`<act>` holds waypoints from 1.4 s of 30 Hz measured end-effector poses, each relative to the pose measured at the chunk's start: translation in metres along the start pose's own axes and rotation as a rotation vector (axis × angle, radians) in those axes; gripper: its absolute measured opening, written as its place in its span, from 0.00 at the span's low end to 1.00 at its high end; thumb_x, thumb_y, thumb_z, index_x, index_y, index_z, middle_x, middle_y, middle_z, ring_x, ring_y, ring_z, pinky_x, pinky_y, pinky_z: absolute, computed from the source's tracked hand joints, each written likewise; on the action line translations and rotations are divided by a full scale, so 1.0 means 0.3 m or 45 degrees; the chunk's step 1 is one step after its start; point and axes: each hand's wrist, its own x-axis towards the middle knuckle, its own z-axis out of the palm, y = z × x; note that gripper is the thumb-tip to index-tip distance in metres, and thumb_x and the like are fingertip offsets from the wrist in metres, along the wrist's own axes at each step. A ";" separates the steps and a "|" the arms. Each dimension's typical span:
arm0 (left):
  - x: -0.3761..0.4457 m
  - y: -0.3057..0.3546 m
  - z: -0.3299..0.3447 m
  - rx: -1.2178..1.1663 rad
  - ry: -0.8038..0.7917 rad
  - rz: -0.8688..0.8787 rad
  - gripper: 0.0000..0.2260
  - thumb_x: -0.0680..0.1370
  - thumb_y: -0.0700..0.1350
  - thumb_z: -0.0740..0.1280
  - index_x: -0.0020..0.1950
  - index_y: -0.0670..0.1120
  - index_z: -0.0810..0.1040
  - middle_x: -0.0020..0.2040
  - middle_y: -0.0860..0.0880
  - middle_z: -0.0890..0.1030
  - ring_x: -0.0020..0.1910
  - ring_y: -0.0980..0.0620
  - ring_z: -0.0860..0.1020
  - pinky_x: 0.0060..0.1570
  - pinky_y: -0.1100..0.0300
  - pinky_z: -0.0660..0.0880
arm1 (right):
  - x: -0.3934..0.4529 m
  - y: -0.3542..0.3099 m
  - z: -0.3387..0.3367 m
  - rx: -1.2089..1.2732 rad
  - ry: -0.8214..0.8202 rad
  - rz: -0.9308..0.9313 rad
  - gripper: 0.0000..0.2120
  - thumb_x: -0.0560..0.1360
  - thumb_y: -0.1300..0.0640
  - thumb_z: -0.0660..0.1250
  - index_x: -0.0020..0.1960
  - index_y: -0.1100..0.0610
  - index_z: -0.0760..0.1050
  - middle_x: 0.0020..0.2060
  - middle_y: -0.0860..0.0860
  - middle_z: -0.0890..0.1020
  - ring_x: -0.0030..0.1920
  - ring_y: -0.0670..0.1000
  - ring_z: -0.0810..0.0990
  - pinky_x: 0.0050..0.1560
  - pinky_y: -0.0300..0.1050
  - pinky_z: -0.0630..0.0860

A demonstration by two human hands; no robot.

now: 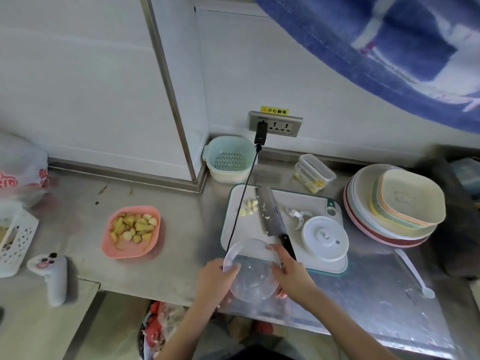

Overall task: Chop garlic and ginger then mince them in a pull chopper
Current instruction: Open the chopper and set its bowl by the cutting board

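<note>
My left hand (217, 278) and right hand (291, 275) grip clear bowl (250, 268) at table (376, 294) edge; slippery plastic, could drop.

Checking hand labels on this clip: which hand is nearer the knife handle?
Right. The right hand grips the clear bowl just below the knife handle; the left hand holds the bowl's far side.

A clear chopper bowl (251, 268), nearly empty, tilts at the cutting board's (306, 203) near edge. On the board lie garlic pieces (248, 207), a cleaver (270, 215), the blade insert (297, 216) and the white pull lid (325, 237).
</note>
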 end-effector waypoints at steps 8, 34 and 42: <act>-0.056 0.039 0.057 -0.377 -0.418 -0.305 0.17 0.74 0.34 0.67 0.59 0.51 0.72 0.50 0.46 0.77 0.40 0.49 0.81 0.28 0.60 0.77 | -0.055 0.046 -0.059 0.172 -0.081 0.089 0.21 0.77 0.55 0.62 0.69 0.46 0.65 0.50 0.51 0.80 0.44 0.51 0.83 0.41 0.51 0.83; -0.447 0.761 0.914 0.510 -1.382 0.726 0.14 0.76 0.38 0.67 0.61 0.48 0.72 0.52 0.47 0.78 0.43 0.54 0.79 0.39 0.59 0.80 | -0.798 0.458 -0.498 1.585 1.233 0.288 0.19 0.76 0.74 0.55 0.60 0.57 0.70 0.53 0.60 0.80 0.34 0.54 0.82 0.30 0.49 0.81; -0.954 0.709 1.247 0.699 -1.910 0.736 0.15 0.78 0.38 0.63 0.65 0.40 0.71 0.60 0.39 0.78 0.54 0.43 0.81 0.52 0.52 0.80 | -1.241 0.686 -0.456 1.813 1.934 0.240 0.20 0.74 0.75 0.53 0.61 0.58 0.66 0.58 0.63 0.77 0.33 0.61 0.83 0.31 0.49 0.81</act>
